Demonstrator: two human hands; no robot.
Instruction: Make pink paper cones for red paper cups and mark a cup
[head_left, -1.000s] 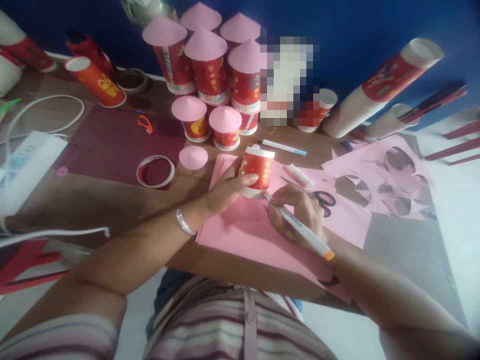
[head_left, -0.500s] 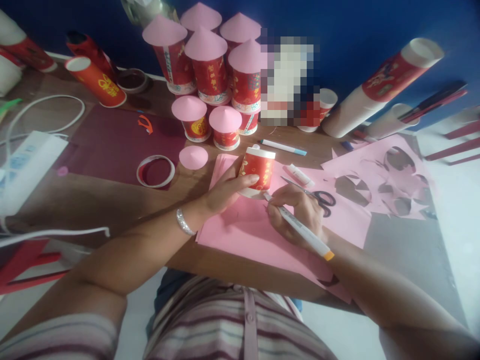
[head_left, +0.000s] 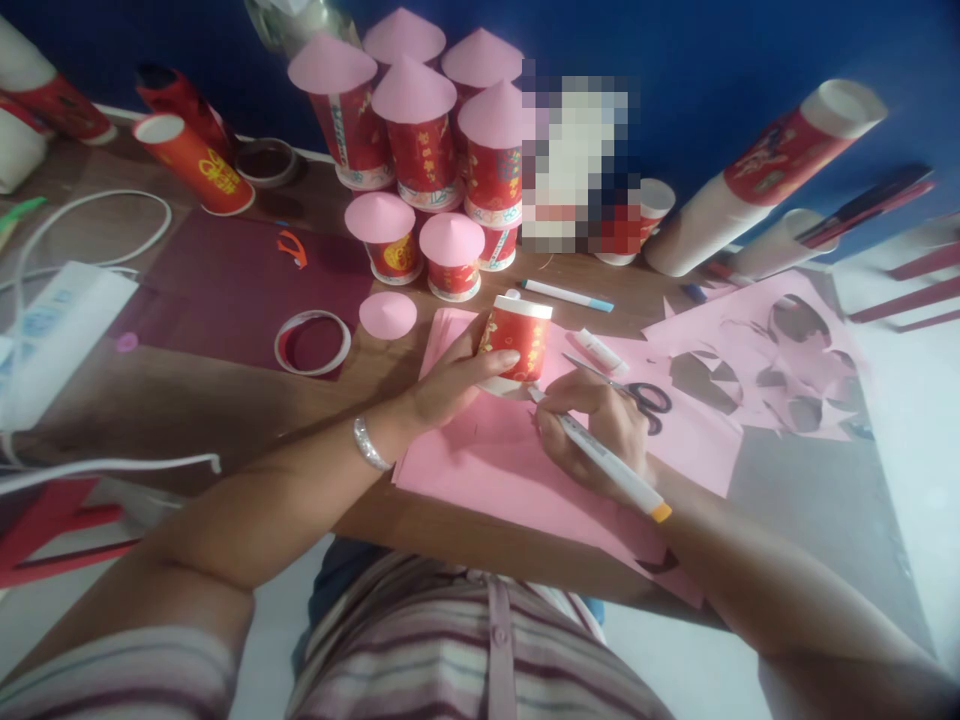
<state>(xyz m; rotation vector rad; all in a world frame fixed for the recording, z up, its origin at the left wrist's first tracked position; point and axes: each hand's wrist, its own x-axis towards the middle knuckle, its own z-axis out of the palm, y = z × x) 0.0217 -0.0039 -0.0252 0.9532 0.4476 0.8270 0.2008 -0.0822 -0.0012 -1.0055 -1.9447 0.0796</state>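
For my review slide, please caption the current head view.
Over pink paper, the left hand holds a red tube; the right hand holds a marker near its lower rim.

Your left fingers [head_left: 501, 360] cover part of the red tube [head_left: 528, 338]; the pixelated patch [head_left: 577, 165] toward one o'clock hides whatever stands there.

No writing is legible; gold markings [head_left: 537, 345] blur on the red-and-white paper cylinder [head_left: 516, 340] at centre.
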